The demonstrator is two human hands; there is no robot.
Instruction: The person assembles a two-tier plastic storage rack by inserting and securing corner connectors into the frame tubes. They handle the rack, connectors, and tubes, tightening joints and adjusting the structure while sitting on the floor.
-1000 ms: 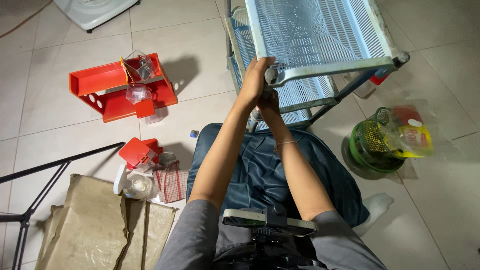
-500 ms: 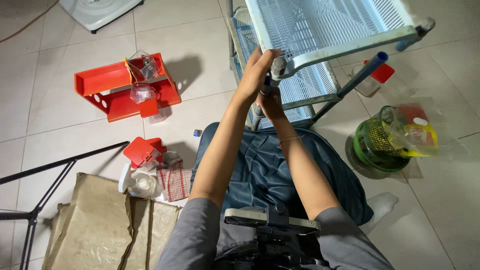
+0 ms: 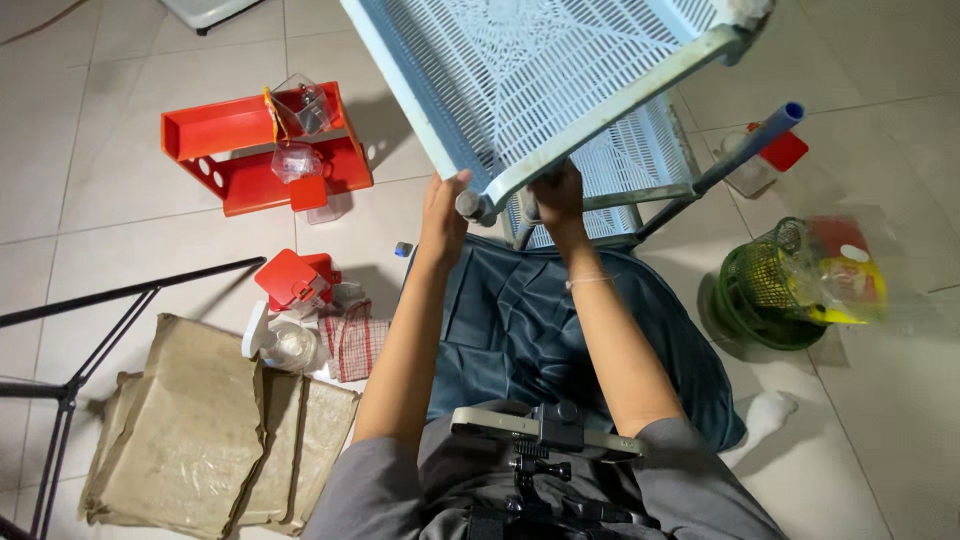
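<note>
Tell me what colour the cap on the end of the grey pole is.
Blue cap on the pole, clearest in the head view.

Even, fairly bright indoor light falls from above. The red shelf (image 3: 262, 150) throws a soft shadow rightward on the pale floor (image 3: 90, 150). The plastic bag (image 3: 850, 275) shows mild glare. The near rack (image 3: 560, 70) is slightly soft; wide-angle stretch bends the edges.

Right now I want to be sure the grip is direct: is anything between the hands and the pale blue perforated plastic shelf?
Nothing visible. The left hand grips the pale blue perforated plastic shelf at its corner socket, and the right hand holds just beneath its front rim, both in bare contact.
</note>
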